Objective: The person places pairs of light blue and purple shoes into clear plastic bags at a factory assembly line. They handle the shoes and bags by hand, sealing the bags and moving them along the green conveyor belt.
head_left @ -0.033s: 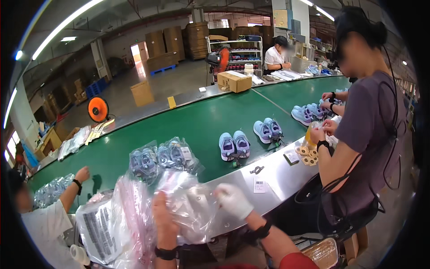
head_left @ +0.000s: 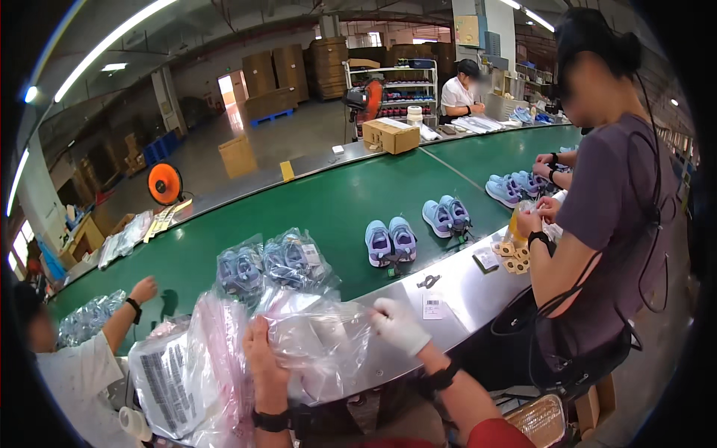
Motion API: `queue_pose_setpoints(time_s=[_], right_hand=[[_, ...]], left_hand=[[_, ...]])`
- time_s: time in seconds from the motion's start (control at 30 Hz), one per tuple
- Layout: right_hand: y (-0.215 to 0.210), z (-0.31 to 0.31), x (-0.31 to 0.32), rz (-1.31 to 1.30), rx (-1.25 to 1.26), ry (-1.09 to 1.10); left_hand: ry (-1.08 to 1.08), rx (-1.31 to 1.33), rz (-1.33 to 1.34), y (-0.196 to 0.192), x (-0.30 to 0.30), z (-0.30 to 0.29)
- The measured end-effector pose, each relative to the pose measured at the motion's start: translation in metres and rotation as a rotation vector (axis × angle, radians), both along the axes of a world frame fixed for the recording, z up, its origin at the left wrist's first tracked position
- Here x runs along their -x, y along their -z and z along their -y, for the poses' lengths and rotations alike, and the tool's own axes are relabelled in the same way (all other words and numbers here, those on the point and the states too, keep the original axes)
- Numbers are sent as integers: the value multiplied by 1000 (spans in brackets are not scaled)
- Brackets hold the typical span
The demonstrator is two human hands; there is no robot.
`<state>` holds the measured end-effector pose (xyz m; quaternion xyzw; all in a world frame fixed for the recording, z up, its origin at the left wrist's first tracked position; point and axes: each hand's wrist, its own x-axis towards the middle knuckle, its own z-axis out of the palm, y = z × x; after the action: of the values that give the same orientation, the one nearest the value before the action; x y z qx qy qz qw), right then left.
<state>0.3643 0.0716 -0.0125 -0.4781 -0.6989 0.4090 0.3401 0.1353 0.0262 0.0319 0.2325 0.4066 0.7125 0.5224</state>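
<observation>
- Head view: the left hand (head_left: 265,362) is bare and grips the near edge of a clear plastic bag (head_left: 317,347), so the bag stays spread on the tabletop (head_left: 455,299).
- The right hand (head_left: 399,325), in a white glove, pinches the same bag on its far right side; it seems to keep the opening stretched.
- Beyond both hands, bagged shoes (head_left: 272,265) lie on the green conveyor belt (head_left: 328,201).
- Left of the left hand lies a stack of bags (head_left: 187,373), within easy reach.

— Where is my one view sitting?
— On my head, looking down and forward over the steel bench edge (head_left: 455,299) at close range, my forearms entering from below.
— And farther out?
— It faces across the green conveyor belt (head_left: 328,201) towards the warehouse floor; fisheye bends the rim.
</observation>
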Motion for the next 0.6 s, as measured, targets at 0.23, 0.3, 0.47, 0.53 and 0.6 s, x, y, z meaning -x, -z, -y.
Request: queue_pose_setpoints(time_s=[0.23,0.3,0.47,0.53,0.6], right_hand=[[-56,46,19,329,-916,319],[-36,43,29,378,-984,8],[18,8,52,357,-710,-243],[21,-7,50,326,-610,-227],[19,-25,51,322,-550,-214]], left_hand=[[-116,-271,-463,13,-21,2],[-2,-289,-603,8,-39,11],[697,-359,-1043,11,-87,71],[787,-446,-1087,17,-87,95],[667,-486,-1146,21,-80,94]])
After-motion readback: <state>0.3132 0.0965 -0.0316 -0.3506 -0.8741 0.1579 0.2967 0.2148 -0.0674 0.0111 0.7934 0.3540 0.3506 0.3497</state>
